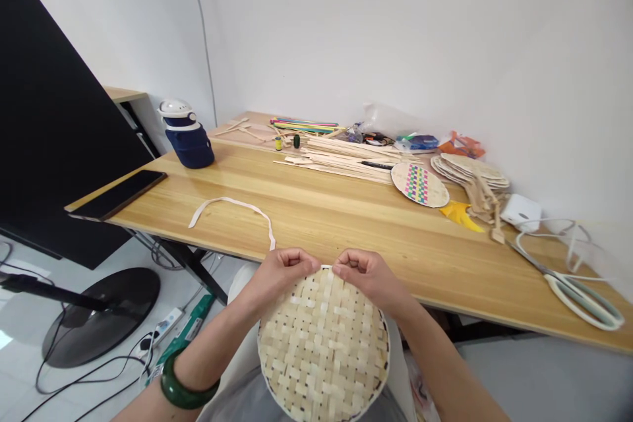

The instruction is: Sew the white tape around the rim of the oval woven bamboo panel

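A round woven panel point(324, 349) of pale flat strips rests upright-tilted over my lap, with a white band along its edge and dark marks near the rim. My left hand point(289, 273) is closed in a pinch on the top rim, left of centre. Just to the right, my right hand point(368, 277) pinches the same rim with thumb and fingers. A pale narrow ribbon point(244, 204) curves across the table and passes behind my left hand; where its near end goes is hidden.
On the wooden table point(336, 221) lie a phone point(121, 194), a blue bottle point(188, 138), thin wooden strips point(341, 165), two thread spools, a colour-patterned disc point(420, 184), stacked discs point(469, 170) and scissors point(578, 297). A black screen point(54, 125) stands left; cables cover the floor there.
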Demonstrator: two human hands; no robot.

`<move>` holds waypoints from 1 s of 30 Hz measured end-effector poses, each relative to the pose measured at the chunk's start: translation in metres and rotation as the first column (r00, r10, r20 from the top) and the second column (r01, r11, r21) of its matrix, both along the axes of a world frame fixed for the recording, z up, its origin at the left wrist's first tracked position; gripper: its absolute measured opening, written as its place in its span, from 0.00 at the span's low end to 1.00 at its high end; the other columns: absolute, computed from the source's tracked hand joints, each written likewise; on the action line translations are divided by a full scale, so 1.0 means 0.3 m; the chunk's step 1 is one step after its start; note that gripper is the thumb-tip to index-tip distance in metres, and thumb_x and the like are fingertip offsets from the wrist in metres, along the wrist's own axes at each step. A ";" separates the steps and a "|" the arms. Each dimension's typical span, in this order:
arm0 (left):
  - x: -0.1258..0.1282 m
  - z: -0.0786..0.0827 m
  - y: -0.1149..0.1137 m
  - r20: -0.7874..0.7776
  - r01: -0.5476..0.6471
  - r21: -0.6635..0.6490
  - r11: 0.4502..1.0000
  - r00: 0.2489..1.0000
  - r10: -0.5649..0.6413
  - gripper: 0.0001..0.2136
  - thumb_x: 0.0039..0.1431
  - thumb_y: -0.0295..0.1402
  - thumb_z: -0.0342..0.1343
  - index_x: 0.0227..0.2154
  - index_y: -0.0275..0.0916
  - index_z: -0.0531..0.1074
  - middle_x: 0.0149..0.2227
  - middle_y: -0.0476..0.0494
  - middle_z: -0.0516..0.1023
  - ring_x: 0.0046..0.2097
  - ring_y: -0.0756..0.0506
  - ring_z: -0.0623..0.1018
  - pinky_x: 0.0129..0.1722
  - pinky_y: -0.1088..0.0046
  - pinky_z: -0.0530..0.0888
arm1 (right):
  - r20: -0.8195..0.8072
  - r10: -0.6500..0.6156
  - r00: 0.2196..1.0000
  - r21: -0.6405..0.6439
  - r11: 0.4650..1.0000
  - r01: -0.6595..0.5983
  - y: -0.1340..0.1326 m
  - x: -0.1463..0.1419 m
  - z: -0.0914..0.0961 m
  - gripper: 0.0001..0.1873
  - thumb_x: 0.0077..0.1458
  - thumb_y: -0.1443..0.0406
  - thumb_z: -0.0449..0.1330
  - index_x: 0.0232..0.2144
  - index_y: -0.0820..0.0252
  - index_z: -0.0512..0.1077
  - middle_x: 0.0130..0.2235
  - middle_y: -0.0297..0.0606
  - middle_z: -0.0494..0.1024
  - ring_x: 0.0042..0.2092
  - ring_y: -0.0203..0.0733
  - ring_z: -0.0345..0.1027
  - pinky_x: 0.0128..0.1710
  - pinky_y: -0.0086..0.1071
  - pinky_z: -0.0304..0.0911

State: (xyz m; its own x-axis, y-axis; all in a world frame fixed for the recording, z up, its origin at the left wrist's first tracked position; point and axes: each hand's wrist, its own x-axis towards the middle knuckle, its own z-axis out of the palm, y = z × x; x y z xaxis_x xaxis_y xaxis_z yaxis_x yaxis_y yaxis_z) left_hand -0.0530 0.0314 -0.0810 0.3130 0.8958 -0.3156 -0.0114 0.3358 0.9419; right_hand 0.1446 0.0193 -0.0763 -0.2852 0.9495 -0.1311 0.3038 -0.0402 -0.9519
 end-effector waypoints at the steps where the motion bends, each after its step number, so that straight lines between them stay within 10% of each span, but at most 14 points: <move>1: 0.001 -0.001 0.000 -0.004 -0.008 0.016 1.000 1.000 0.008 0.15 0.45 0.43 0.66 0.20 0.36 0.73 0.21 0.52 0.72 0.24 0.53 0.68 0.26 0.76 0.63 | 0.000 0.000 1.000 0.004 1.000 0.000 0.000 0.000 0.002 0.16 0.51 0.53 0.60 0.25 0.60 0.68 0.24 0.29 0.63 0.26 0.33 0.53 0.27 0.29 0.49; 17: 0.005 -0.012 -0.005 -0.065 0.046 0.093 0.995 0.997 -0.040 0.11 0.46 0.41 0.67 0.27 0.38 0.81 0.29 0.47 0.81 0.32 0.46 0.76 0.32 0.73 0.69 | 0.029 -0.025 0.999 0.062 0.998 0.023 -0.014 -0.007 0.006 0.14 0.51 0.55 0.60 0.26 0.60 0.70 0.23 0.30 0.65 0.25 0.33 0.54 0.25 0.28 0.51; 30: -0.021 0.032 -0.023 -0.186 0.064 0.135 0.989 0.982 -0.038 0.11 0.47 0.42 0.64 0.28 0.38 0.80 0.29 0.47 0.80 0.31 0.46 0.75 0.30 0.74 0.67 | 0.118 -0.360 0.925 0.384 0.876 0.292 -0.140 0.040 0.074 0.16 0.58 0.59 0.54 0.44 0.58 0.76 0.26 0.35 0.74 0.26 0.39 0.67 0.26 0.31 0.61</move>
State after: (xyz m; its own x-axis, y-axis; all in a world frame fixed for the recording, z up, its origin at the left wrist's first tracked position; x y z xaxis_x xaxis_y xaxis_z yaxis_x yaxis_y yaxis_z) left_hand -0.0592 0.0244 -0.0713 0.3077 0.9196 -0.2442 0.1789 0.1961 0.9641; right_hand 0.1567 -0.0226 -0.0541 0.0451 0.9765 0.2109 0.4995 0.1608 -0.8513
